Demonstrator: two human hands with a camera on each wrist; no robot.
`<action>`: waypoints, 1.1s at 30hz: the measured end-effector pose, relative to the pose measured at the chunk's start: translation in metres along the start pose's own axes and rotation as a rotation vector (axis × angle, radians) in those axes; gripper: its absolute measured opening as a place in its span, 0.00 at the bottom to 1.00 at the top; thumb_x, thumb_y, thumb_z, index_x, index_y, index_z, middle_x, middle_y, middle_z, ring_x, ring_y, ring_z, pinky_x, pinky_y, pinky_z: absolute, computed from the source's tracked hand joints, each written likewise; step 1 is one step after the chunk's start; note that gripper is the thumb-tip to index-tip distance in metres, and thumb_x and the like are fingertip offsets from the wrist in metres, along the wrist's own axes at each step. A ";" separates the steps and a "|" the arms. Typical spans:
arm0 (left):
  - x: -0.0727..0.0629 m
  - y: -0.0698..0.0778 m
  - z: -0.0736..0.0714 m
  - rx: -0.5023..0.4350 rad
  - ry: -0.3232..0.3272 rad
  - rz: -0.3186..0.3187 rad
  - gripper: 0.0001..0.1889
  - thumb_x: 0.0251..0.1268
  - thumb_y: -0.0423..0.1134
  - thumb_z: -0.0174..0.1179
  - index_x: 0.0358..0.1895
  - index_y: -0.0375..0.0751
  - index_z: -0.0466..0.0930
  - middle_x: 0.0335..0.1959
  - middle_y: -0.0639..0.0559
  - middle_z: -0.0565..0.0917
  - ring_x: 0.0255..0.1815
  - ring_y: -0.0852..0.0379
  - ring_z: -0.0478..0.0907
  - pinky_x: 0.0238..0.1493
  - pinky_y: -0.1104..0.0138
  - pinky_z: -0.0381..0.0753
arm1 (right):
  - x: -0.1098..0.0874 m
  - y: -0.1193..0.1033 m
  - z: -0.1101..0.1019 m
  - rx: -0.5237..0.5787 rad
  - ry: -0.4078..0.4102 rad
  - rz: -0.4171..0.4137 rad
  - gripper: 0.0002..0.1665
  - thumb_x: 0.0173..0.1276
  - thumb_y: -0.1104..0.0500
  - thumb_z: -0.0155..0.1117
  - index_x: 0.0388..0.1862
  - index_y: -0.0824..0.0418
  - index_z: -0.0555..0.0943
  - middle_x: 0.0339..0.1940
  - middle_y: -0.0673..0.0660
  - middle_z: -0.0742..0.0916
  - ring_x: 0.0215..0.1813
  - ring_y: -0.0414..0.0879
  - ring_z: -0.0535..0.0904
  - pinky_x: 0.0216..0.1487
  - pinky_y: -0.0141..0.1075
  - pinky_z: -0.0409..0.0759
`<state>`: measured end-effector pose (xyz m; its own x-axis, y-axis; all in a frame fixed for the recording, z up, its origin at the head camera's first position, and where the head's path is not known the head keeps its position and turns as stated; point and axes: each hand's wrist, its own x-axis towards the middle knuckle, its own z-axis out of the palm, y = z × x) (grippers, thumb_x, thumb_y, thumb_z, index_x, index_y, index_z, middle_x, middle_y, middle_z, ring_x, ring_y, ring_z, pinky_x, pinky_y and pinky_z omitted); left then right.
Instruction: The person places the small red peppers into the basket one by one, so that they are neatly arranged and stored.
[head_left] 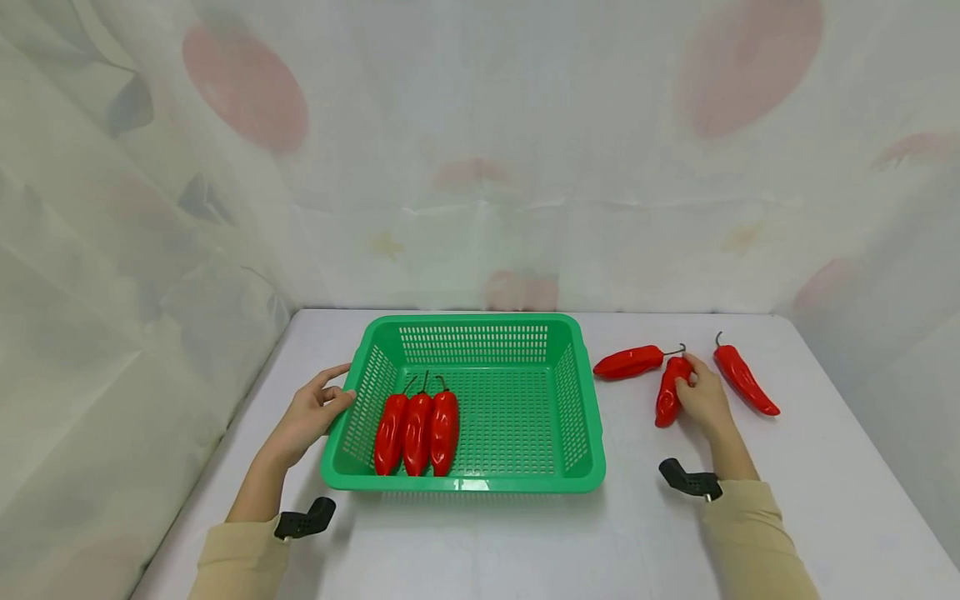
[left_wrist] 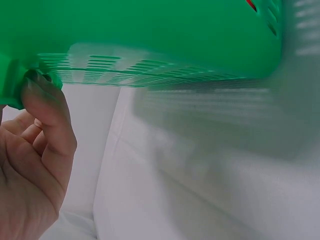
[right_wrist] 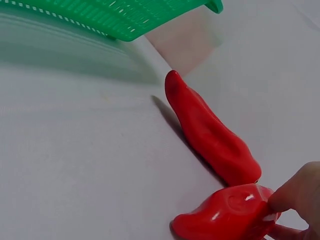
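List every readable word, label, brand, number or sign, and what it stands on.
None: I can read no text on the green plastic basket, the red chili peppers or the black wrist cameras.
The backdrop sheet shows only blurred printed shapes, no legible letters.

Green basket (left_wrist: 150, 25) cropped in both wrist views, gripped pepper (right_wrist: 225, 212) partly hidden by right fingers (right_wrist: 298, 192)
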<state>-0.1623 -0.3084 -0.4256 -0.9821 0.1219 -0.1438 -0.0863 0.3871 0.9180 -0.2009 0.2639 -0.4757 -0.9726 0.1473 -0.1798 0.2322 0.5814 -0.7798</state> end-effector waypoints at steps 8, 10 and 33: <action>0.000 0.000 0.000 -0.002 0.003 -0.005 0.31 0.67 0.46 0.53 0.69 0.45 0.52 0.34 0.40 0.75 0.30 0.52 0.82 0.34 0.58 0.83 | 0.000 0.001 0.001 -0.001 0.005 -0.005 0.34 0.71 0.59 0.41 0.73 0.65 0.45 0.67 0.76 0.58 0.65 0.70 0.57 0.60 0.61 0.65; 0.000 0.000 0.000 -0.001 0.001 -0.002 0.31 0.67 0.46 0.53 0.69 0.45 0.52 0.34 0.42 0.75 0.30 0.52 0.82 0.34 0.58 0.83 | 0.000 0.001 0.002 -0.002 0.016 0.012 0.36 0.72 0.55 0.42 0.73 0.66 0.45 0.68 0.76 0.57 0.65 0.70 0.57 0.60 0.60 0.65; -0.004 0.014 0.004 -0.009 -0.001 -0.012 0.30 0.68 0.39 0.51 0.70 0.39 0.50 0.34 0.37 0.75 0.30 0.52 0.81 0.32 0.60 0.83 | 0.002 -0.004 0.012 -0.110 0.113 0.167 0.41 0.67 0.47 0.50 0.68 0.74 0.54 0.58 0.76 0.69 0.57 0.67 0.67 0.54 0.54 0.74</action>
<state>-0.1586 -0.3002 -0.4133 -0.9807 0.1184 -0.1557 -0.1001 0.3803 0.9194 -0.2042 0.2521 -0.4804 -0.9148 0.3336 -0.2277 0.3954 0.6246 -0.6734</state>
